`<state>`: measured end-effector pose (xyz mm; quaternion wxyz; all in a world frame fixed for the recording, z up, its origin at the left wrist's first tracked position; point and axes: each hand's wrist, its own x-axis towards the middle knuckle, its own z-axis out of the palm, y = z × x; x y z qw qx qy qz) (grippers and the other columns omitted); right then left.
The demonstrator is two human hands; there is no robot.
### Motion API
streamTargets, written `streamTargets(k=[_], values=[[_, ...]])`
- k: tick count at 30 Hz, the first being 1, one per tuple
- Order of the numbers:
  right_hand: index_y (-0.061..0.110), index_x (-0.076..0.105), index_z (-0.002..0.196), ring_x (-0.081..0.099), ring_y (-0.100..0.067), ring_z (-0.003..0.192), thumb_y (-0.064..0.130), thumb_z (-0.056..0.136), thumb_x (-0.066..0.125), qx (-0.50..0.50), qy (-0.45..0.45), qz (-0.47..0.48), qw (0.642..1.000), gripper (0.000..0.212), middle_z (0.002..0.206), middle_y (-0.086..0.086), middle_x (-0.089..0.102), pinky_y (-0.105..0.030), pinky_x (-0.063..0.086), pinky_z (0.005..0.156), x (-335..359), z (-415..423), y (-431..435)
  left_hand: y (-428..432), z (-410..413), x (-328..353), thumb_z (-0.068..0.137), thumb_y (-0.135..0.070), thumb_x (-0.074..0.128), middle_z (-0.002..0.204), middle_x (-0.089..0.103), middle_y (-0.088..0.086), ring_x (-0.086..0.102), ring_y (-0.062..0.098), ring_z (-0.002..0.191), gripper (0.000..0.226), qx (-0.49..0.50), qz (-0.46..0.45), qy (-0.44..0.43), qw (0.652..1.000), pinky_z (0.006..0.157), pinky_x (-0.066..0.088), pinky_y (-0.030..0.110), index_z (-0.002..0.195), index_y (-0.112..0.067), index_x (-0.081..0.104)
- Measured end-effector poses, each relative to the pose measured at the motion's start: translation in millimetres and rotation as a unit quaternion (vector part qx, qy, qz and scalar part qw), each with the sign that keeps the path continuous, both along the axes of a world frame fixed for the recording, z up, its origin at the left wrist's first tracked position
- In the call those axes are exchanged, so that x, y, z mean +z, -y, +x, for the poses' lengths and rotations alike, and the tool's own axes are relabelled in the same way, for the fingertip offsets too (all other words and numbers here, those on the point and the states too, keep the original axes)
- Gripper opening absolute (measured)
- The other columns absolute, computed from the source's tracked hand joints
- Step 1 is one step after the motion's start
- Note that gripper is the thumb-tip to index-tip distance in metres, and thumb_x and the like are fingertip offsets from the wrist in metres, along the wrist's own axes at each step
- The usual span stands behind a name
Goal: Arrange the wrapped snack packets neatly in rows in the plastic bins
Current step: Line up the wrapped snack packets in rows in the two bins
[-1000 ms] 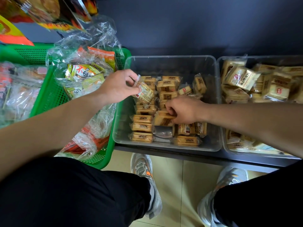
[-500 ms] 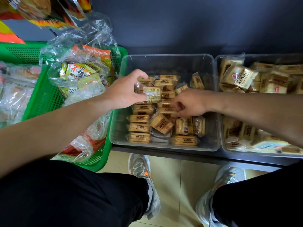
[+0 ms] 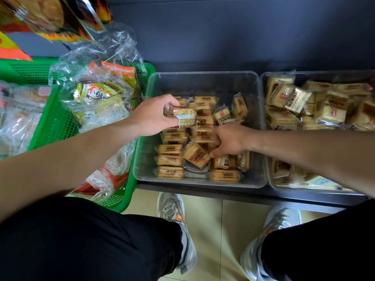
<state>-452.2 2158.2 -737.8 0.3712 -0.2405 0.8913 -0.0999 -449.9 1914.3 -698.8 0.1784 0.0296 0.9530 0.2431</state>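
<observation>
Your clear rectangular plastic bin [image 3: 142,159] shows bare floor along its 12 and 3 o'clock edges. Your left hand [image 3: 154,116] pinches a tan wrapped snack packet [image 3: 183,117] over the 10 o'clock corner. Your right hand [image 3: 231,140] curls its fingers among the rowed packets [image 3: 169,160] at centre; I cannot tell whether they grip one.

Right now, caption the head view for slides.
Left hand holds a packet over the bin; right hand touches packed rows.

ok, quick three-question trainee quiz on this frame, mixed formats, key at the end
1. True or false: the left hand holds a snack packet over the left clear bin.
2. The right hand is inside: A) a cardboard box B) the left clear bin C) a metal tray.
3. Fill in: the right clear bin holds packets lying ____ (rowed/jumbled).
Key: 1 true; 2 B; 3 jumbled.
</observation>
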Motion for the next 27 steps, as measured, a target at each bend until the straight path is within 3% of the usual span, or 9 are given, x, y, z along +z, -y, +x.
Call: streamTargets(k=[5,9,11,15,18,23,27], values=[[0.018,0.068,0.092,0.060,-0.012,0.082,0.022,0.084,0.079,-0.032,0.033,-0.017,0.999,0.014,0.090,0.003,0.065,-0.024,0.041,0.060,9,-6,4,3,0,1,0.085,-0.034,0.074,0.117,0.061,-0.005,0.065,0.015,0.090,0.046,0.011,0.012,-0.003,1.000,0.084,0.051,0.037,0.128,-0.034,0.057],[0.018,0.072,0.087,0.062,-0.011,0.084,0.013,0.086,0.074,-0.068,-0.009,-0.073,0.995,0.006,0.087,0.005,0.068,-0.023,0.041,0.062,43,-28,-1,3,0,4,0.085,-0.030,0.074,0.112,0.064,-0.007,0.066,0.015,0.090,0.046,0.023,0.019,-0.009,1.000,0.077,0.047,0.033,0.128,-0.032,0.058],[0.022,0.067,0.086,0.060,-0.011,0.082,0.021,0.088,0.073,-0.027,-0.032,-0.035,0.999,0.006,0.085,0.007,0.064,-0.024,0.039,0.060,48,-28,-3,3,1,4,0.086,-0.030,0.074,0.111,0.064,-0.007,0.065,0.013,0.087,0.046,0.021,0.015,-0.006,1.000,0.075,0.046,0.032,0.129,-0.031,0.058],[0.020,0.060,0.080,0.055,-0.011,0.067,0.046,0.094,0.065,0.035,0.023,0.050,0.998,0.030,0.078,0.004,0.059,-0.025,0.039,0.057,30,-7,0,2,1,4,0.085,-0.030,0.074,0.111,0.065,-0.007,0.067,0.012,0.083,0.046,0.020,0.011,-0.001,1.000,0.076,0.051,0.033,0.129,-0.032,0.058],[0.019,0.053,0.075,0.051,-0.011,0.062,0.042,0.095,0.066,0.048,0.014,0.060,0.997,0.033,0.073,0.003,0.055,-0.024,0.036,0.052,18,7,6,1,1,5,0.086,-0.029,0.074,0.109,0.066,-0.008,0.069,0.013,0.081,0.045,0.020,0.010,-0.001,1.000,0.077,0.053,0.033,0.128,-0.030,0.059],[0.013,0.071,0.093,0.066,-0.013,0.083,0.020,0.091,0.071,-0.035,0.010,-0.028,0.999,0.008,0.090,-0.002,0.070,-0.021,0.045,0.062,28,-9,5,2,0,1,0.085,-0.032,0.074,0.114,0.064,-0.007,0.066,0.012,0.086,0.045,0.015,0.014,-0.005,1.000,0.080,0.051,0.035,0.128,-0.032,0.059],[0.020,0.067,0.090,0.063,-0.013,0.083,0.029,0.092,0.069,-0.040,-0.040,-0.058,0.997,0.009,0.086,0.005,0.066,-0.026,0.043,0.064,51,-29,-7,4,-1,-1,0.085,-0.030,0.075,0.116,0.063,-0.007,0.063,0.011,0.088,0.046,0.021,0.021,-0.005,1.000,0.078,0.046,0.032,0.128,-0.030,0.060]])
